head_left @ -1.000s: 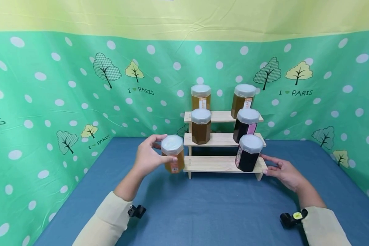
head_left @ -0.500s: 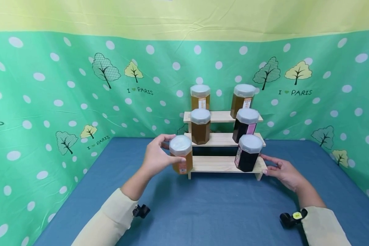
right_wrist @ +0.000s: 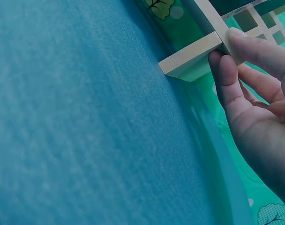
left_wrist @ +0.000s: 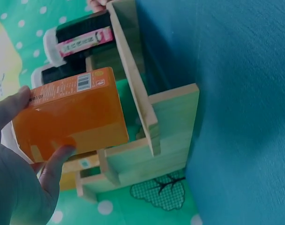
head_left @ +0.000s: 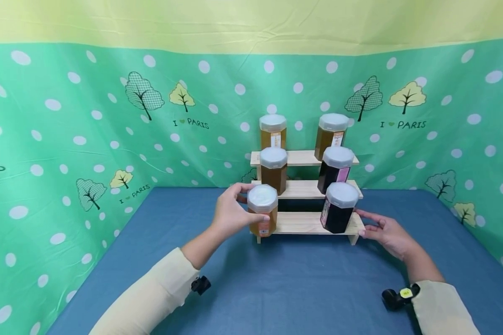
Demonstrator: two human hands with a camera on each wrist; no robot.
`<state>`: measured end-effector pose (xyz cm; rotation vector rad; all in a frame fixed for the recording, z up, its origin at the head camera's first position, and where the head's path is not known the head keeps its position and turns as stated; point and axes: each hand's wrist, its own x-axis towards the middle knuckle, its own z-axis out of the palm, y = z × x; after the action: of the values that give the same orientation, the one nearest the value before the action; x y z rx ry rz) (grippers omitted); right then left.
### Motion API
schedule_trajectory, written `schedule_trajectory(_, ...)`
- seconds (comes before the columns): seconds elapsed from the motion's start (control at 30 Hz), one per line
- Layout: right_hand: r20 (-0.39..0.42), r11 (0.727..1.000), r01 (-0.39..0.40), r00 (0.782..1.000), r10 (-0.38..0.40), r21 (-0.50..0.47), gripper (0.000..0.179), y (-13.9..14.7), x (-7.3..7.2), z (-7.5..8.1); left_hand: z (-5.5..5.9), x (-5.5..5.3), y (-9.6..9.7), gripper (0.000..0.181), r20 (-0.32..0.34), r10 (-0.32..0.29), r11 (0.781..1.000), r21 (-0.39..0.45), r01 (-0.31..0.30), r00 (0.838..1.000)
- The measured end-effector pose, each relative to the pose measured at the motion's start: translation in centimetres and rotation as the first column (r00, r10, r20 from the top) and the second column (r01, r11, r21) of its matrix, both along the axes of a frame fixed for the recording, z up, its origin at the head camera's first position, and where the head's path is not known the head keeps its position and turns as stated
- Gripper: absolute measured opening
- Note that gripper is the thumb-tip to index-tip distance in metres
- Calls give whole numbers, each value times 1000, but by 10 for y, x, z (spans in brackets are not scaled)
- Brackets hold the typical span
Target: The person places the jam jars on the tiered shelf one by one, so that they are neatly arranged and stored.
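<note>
My left hand (head_left: 233,211) grips an amber jar with a white octagonal lid (head_left: 263,210), thumb at the front and fingers around the far left side. In the head view this jar overlaps the left end of the bottom step of a wooden three-step display rack (head_left: 298,223). The left wrist view shows a gap between the jar's base (left_wrist: 118,105) and the step board (left_wrist: 133,79). My right hand (head_left: 389,236) pinches the right end of that bottom step; in the right wrist view the thumb (right_wrist: 248,44) lies on the board, with curled fingers beneath.
A dark jar (head_left: 338,208) stands on the bottom step's right. A brown jar (head_left: 273,173) and another dark jar (head_left: 336,170) occupy the middle step. Two amber jars (head_left: 273,132) (head_left: 332,137) are on top. Blue cloth (head_left: 302,284) covers the table before a green curtain (head_left: 218,153).
My left hand has carried the amber jar rightward, from beside the rack to over the left end of the bottom step. My right hand has stayed at the rack's right end.
</note>
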<state>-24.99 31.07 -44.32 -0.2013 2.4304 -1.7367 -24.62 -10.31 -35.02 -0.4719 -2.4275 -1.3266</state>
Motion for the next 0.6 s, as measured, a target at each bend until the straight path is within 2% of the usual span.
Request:
schedule_trajectory(0.37, -14, 1000, 2, 1000, -2, -16, 79, 2, -1, -3, -13, -11, 22, 75, 9, -57, 998, 42, 56, 998)
schedule_trajectory(0.6, -16, 1000, 2, 1000, -2, -25, 80, 2, -1, -4, -18, -18, 30, 74, -10, -53, 997, 55, 54, 999)
